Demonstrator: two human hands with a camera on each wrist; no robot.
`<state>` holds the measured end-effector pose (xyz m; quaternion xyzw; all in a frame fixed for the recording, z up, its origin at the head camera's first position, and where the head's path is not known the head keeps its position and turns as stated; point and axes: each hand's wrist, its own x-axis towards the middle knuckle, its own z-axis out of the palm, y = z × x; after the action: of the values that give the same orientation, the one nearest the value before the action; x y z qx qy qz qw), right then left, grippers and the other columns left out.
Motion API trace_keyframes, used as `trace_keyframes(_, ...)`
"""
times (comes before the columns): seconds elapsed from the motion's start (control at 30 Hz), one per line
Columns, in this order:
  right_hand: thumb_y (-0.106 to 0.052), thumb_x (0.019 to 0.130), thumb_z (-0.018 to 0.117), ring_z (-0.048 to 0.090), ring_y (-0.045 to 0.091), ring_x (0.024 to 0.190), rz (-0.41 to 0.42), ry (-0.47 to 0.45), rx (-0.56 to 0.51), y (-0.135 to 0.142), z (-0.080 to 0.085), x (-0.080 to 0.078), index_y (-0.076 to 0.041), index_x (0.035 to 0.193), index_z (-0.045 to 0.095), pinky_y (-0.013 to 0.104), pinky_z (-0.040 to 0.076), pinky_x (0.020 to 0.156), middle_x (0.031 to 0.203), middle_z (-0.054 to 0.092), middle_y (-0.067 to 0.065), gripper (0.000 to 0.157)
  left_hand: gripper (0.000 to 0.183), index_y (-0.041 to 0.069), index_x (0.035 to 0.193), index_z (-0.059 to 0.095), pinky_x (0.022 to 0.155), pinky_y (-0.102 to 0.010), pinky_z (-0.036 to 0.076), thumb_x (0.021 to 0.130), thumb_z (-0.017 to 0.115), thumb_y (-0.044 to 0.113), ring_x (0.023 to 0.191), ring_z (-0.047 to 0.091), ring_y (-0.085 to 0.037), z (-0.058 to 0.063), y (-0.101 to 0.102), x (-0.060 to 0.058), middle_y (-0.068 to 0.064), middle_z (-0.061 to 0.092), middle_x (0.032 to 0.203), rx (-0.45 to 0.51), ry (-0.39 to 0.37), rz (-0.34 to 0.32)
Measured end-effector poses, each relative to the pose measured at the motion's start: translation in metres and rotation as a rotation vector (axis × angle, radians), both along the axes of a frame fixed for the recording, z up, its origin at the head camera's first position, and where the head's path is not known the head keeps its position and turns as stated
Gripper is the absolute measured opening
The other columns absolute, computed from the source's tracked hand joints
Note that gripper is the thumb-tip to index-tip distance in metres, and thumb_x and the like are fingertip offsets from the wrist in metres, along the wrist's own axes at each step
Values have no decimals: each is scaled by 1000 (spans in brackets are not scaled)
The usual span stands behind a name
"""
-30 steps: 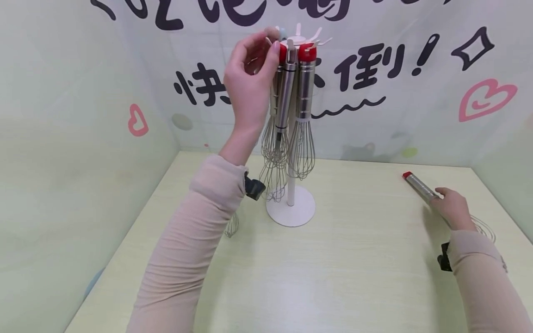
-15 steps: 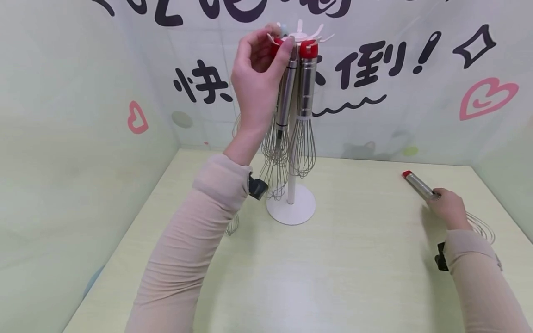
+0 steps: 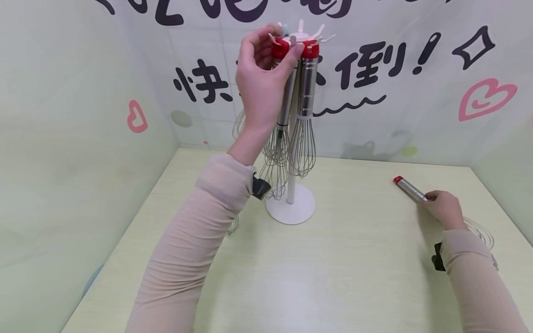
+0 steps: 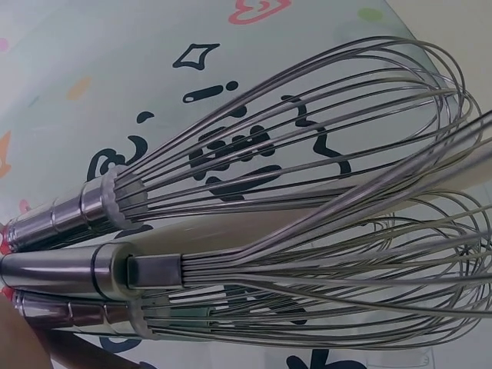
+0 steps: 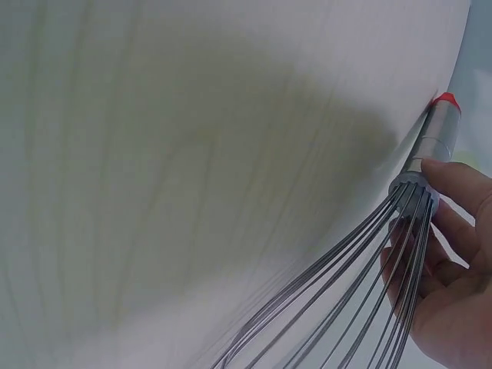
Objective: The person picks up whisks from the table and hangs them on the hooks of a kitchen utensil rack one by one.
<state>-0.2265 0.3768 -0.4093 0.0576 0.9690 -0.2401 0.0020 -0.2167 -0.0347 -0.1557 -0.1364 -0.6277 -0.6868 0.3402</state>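
Observation:
In the head view, my left hand (image 3: 262, 76) is at the top of a white hook stand (image 3: 290, 212). Its thumb lies across the handle top of a steel whisk (image 3: 284, 106), and its fingers curl behind the red-tipped handle beside it. A red-topped whisk (image 3: 307, 88) hangs just to the right; the left wrist view shows the wire loops of the hanging whisks (image 4: 307, 138) close together. On the right, my right hand (image 3: 446, 210) grips another red-tipped whisk (image 3: 411, 188) near its neck, the thumb on the metal in the right wrist view and its wires (image 5: 346, 277) toward the camera.
White hook arms (image 3: 318, 31) spread from the stand's top. Part of one more whisk (image 3: 233, 225) shows on the pale wooden table (image 3: 333, 268), mostly behind my left sleeve. A printed backdrop (image 3: 374, 125) rises behind the table, with side panels left and right.
My left hand has shifted slightly right, its thumb moving across the middle whisk's handle top. My right hand has moved a little left with its whisk.

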Motion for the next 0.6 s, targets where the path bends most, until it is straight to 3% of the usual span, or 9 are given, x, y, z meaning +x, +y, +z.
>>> trace_keyframes(0.07,-9,87,55,54,39,83,3,-17,0,-1,1,0,21,115,50,33,40,62,103,56,38,41,51,-3,122,51,88,-12,50,80,76,8,94,57,-11,0,0,0,-12,60,114,3,1,3)
trace_keyframes(0.4,-11,85,58,57,42,84,51,10,18,-3,1,3,20,112,53,38,42,64,103,59,38,40,49,-2,123,52,87,-11,50,81,75,9,93,57,-10,-2,1,-7,-12,61,116,11,-10,17)
trace_keyframes(0.6,-9,85,58,56,38,84,39,-20,-18,-7,3,3,20,114,53,37,43,66,101,58,36,41,51,-1,122,52,87,-11,50,80,77,10,93,57,-10,-3,2,-11,-12,61,115,11,-3,29)
